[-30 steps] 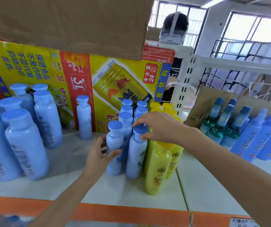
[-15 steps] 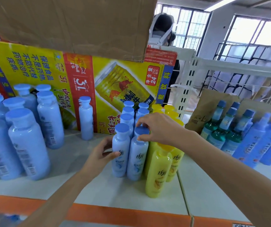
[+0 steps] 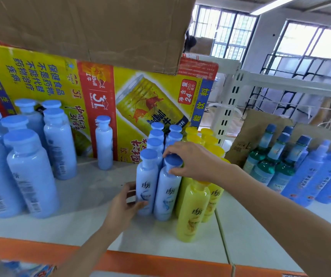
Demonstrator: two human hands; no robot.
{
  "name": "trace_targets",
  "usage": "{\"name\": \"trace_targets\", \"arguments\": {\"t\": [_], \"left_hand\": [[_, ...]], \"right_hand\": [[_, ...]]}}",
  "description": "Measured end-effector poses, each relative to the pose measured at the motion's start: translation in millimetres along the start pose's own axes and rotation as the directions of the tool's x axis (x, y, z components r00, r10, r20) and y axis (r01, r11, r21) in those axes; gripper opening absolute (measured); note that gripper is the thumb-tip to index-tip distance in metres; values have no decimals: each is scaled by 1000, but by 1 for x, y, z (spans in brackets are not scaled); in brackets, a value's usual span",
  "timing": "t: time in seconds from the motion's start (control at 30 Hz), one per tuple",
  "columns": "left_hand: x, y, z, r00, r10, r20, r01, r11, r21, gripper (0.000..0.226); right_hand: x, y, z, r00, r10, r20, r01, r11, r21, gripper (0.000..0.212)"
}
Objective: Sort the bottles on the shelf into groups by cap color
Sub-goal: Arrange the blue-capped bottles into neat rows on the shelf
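Right hand (image 3: 196,160) pinches a blue cap (image 3: 173,159), left hand (image 3: 124,204) grips the neighbouring bottle (image 3: 147,176); only a lone bottle (image 3: 104,144) beyond them looks ungrouped.

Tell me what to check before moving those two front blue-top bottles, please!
1. Right hand pinches the cap of the right blue-capped bottle: ok.
2. Left hand holds the left blue-capped bottle low down: ok.
3. Both bottles upright: ok.
4. Gap from the yellow bottles: not ok, they seem to touch the right one.
5. Bare shelf to their left: ok.
6. Caps tight: cannot tell.
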State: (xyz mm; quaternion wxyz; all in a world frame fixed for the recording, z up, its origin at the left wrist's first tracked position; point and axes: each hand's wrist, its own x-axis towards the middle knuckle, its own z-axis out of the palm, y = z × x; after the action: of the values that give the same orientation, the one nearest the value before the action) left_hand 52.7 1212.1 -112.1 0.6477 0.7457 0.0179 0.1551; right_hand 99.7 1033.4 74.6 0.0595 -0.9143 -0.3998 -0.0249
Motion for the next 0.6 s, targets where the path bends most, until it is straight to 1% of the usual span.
{"name": "trace_targets", "arguments": {"t": [0.1, 0.2, 0.5, 0.6], "left_hand": [[2, 1, -1, 1000, -4, 27, 4, 1000, -11, 45], [3, -1, -1, 999, -4, 54, 5, 1000, -29, 55], [4, -2, 2, 999, -5, 41, 6, 1000, -18, 44], [4, 0, 4, 999, -4, 34, 5, 1000, -26, 44]], "right_hand": [[-1, 2, 2, 1000, 10, -21, -10, 1000, 10, 33], [-2, 4, 4, 999, 29, -44, -28, 999, 18, 35], [-1, 5, 6, 995, 64, -80, -64, 998, 7, 34], [0, 3, 5, 993, 85, -80, -86, 996, -3, 34]]}}
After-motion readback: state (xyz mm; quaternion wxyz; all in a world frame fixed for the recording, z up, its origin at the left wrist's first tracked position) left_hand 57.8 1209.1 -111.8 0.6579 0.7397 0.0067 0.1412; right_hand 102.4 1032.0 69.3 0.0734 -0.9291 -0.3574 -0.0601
